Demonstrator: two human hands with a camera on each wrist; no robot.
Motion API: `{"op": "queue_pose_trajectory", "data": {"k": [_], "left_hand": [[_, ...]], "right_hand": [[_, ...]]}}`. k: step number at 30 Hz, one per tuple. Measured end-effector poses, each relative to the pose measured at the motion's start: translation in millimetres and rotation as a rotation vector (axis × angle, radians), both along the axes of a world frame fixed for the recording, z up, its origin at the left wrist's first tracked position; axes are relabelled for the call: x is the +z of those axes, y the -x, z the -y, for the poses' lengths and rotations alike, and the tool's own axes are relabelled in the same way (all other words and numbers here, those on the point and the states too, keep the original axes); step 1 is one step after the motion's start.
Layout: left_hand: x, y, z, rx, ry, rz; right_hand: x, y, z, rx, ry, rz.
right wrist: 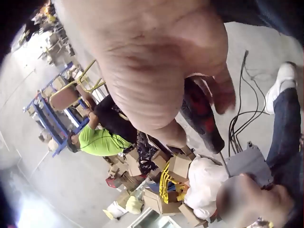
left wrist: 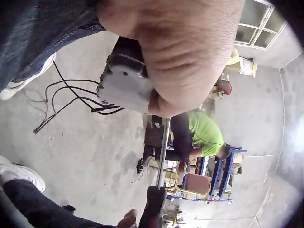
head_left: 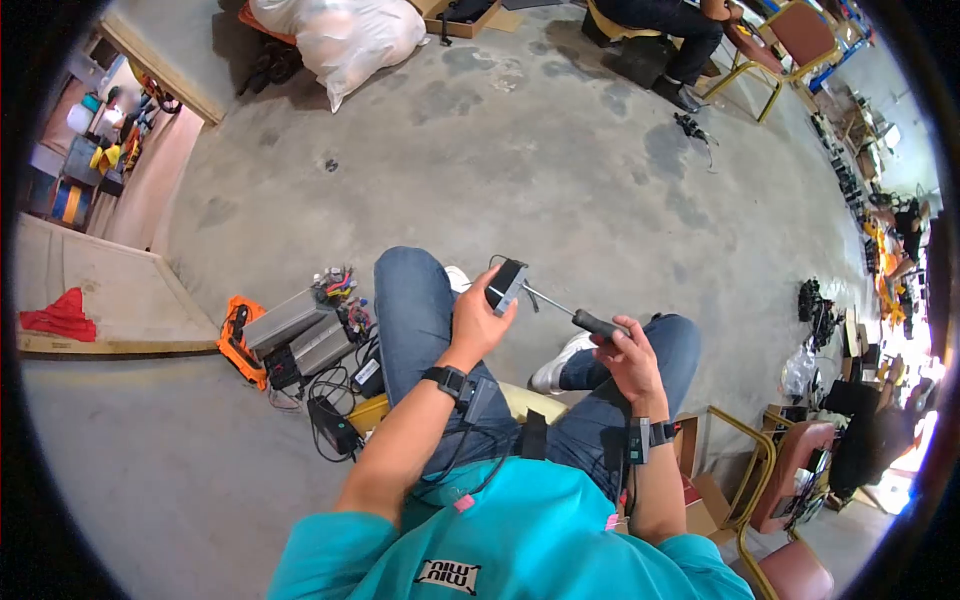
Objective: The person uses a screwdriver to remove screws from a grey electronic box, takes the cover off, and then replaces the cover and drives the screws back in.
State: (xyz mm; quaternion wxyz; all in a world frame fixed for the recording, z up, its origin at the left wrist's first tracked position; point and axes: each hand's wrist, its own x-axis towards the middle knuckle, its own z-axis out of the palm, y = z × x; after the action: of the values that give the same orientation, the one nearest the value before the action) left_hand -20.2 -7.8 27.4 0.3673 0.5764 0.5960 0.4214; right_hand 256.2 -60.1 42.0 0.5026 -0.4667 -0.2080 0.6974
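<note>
A small box-shaped device, black with a grey plate (head_left: pixel 507 286), is gripped in the left hand (head_left: pixel 480 325) above the lap. In the left wrist view the grey plate (left wrist: pixel 126 88) shows screw holes at its edge, and black cables hang beyond it. The right hand (head_left: pixel 632 368) holds a screwdriver by its black handle (head_left: pixel 597 325); red patches show on the handle (right wrist: pixel 202 114) in the right wrist view. The metal shaft (left wrist: pixel 163 152) reaches to the device beside the left thumb. Whether the tip touches a screw is hidden.
Silver metal boxes (head_left: pixel 300 325), an orange case (head_left: pixel 240 340) and cables lie on the floor left of the knee. A white bag (head_left: pixel 350 40) is at the top, a seated person (head_left: pixel 680 40) at the upper right. Chairs (head_left: pixel 795 450) stand on the right.
</note>
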Motion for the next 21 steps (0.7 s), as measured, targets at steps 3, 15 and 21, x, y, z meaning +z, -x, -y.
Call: {"op": "queue_pose_trajectory", "data": {"k": [3, 15, 21], "left_hand": [[-3, -1, -1, 0.032, -0.043, -0.035], [-2, -1, -3, 0.017, -0.091, -0.064], [-3, -1, -6, 0.004, -0.056, -0.052]], "right_hand": [[9, 0, -3, 0.188, 0.237, 0.051], [-11, -3, 1, 0.068, 0.164, 0.071], [13, 11, -2, -0.038, 0.139, 0.024]]}}
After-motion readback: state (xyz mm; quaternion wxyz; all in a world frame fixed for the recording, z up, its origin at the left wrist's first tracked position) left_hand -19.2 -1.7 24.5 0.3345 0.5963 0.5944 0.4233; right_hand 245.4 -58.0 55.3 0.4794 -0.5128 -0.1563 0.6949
